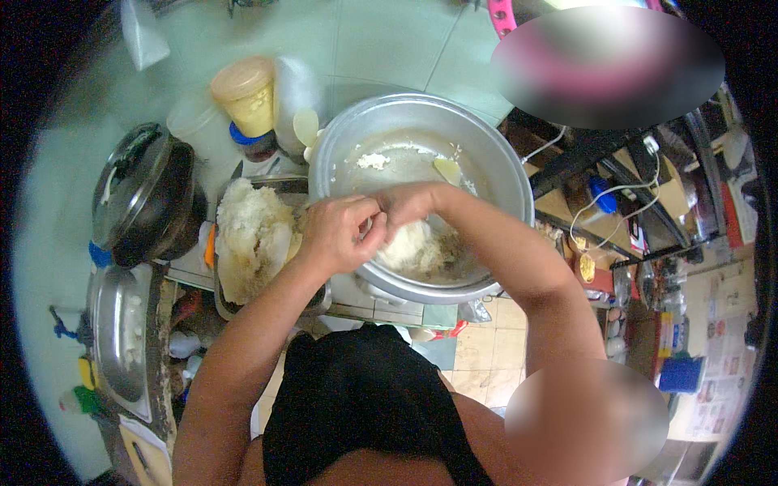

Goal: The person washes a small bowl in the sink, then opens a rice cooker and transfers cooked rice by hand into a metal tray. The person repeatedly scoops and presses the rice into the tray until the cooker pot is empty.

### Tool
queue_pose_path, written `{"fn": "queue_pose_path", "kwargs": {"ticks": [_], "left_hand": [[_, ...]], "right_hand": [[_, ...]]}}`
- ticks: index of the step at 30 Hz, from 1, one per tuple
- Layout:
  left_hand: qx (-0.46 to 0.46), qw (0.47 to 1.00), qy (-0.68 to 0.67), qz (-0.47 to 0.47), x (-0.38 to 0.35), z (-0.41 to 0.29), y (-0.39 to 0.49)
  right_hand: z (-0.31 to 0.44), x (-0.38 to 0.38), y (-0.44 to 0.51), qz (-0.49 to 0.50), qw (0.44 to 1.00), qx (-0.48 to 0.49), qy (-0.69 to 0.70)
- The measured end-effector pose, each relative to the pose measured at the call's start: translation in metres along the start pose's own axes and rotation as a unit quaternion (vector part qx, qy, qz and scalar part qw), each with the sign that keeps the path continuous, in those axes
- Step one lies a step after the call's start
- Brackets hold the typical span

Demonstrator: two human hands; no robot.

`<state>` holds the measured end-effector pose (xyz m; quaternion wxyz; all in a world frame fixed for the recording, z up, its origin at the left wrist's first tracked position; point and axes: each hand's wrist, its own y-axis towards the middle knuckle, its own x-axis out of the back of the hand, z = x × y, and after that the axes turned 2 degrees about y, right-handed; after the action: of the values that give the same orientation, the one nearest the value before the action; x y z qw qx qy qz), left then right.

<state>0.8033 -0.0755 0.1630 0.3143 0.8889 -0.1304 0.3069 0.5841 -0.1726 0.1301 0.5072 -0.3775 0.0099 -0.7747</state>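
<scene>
A wide aluminium pot [419, 109] stands before me, with a pale clump of what looks like cooked rice [408, 246] near its front wall. My left hand [347, 234] is over the pot's left rim, its thumb and fingers curled. Against it, inside the pot, is my right hand [406, 206], bent at the wrist; its fingertips are mostly hidden. Whether either hand pinches something cannot be made out. A yellowish flat piece [448, 171] lies in the pot beyond my right forearm. Left of the pot, a metal tray [226, 307] holds a large browned rice mound [252, 231].
A lidded dark pan [146, 200] stands at the left, above a steel sink [118, 340]. Behind the tray are a tub with yellow contents [244, 100] and a blue-lidded jar [254, 140]. A cluttered shelf with a white cable [617, 188] is at the right.
</scene>
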Motion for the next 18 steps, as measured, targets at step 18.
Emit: {"fn": "queue_pose_path", "kwargs": {"ticks": [18], "left_hand": [[-0.044,0.995,-0.026,-0.082,-0.008,0.010,-0.002]], "right_hand": [[0.022,-0.056,-0.093,-0.174,0.862,-0.394,0.268]]}}
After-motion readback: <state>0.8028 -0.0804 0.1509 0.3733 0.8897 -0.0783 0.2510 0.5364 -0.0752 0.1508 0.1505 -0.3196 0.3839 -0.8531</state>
